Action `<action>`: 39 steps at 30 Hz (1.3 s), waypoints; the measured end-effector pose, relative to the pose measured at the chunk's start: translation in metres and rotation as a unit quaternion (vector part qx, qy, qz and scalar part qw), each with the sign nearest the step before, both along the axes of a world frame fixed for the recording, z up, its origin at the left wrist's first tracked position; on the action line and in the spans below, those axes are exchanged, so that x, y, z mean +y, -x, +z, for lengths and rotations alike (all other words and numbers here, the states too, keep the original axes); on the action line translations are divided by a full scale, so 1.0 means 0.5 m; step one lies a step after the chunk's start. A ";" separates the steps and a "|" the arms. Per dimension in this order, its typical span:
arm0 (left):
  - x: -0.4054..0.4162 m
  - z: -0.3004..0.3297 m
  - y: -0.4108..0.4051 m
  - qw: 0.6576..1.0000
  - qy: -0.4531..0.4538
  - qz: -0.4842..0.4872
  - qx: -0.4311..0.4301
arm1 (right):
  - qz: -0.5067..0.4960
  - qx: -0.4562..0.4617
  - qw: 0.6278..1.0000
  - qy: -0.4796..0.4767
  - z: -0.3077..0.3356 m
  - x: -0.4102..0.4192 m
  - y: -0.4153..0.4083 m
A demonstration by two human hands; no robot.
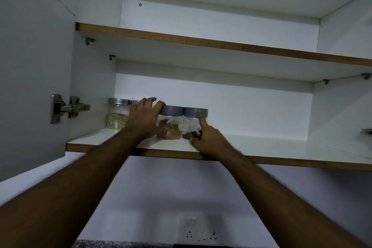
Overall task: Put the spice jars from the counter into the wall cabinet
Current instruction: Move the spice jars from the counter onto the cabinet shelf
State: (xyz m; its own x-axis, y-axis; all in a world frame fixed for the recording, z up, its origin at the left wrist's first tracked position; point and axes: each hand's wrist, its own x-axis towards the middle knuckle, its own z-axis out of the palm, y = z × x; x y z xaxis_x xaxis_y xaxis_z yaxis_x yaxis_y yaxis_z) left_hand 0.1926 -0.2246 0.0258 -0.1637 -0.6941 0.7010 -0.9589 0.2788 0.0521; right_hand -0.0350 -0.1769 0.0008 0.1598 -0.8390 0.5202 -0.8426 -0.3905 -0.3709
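The person is reaching up with both arms into the wall cabinet (pixel 342 106), whose door (pixel 30 66) is standing open at the left. Two clear jars with grey lids are standing on the bottom shelf (pixel 261 145), near its front edge and touching each other. The left hand (pixel 145 119) is gripping the left jar (pixel 171 123): its fingers are curled over the lid's left edge and the thumb seems to be wrapping low around the glass. This grip is probably for sliding the jar back or keeping it steady. The right hand (pixel 205 139) is touching the right jar (pixel 194 122) with the index finger straight up along the front, the tip on the lid, while the thumb is resting near the base. The other fingers of this hand cannot be seen well. This looks more like a push or a guide than a true hold, perhaps to bring the two jars in line.

Further left on the same shelf, a steel-lid jar (pixel 118 113) with pale seeds is standing close to the side wall, and another jar (pixel 133 104) is just beside it, mostly hidden behind the left hand. These two are limiting the room at the left, so the grey-lid jars cannot go far that way. The right part of the shelf is free. The upper shelf (pixel 221 43) is hanging low above, but the jars are fitting under it. A hinge (pixel 68 108) is on the door. Below, a socket panel (pixel 201 233) is on the wall, and a strip of the counter (pixel 120 244) is showing; whether more jars are waiting there cannot be told.
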 end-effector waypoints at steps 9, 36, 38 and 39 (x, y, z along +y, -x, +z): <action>-0.097 0.001 -0.023 0.997 0.013 0.040 -0.060 | 0.006 0.080 0.983 -0.167 0.029 -0.086 -0.038; -0.111 0.002 -0.032 0.995 0.035 0.009 -0.088 | 0.036 0.065 0.982 -0.173 0.037 -0.158 -0.038; -0.077 0.007 -0.016 0.995 0.057 -0.013 -0.081 | -0.005 0.080 0.980 -0.181 0.033 -0.135 -0.043; -0.058 0.009 -0.008 0.995 0.057 -0.025 -0.082 | -0.024 0.090 0.978 -0.187 0.032 -0.125 -0.046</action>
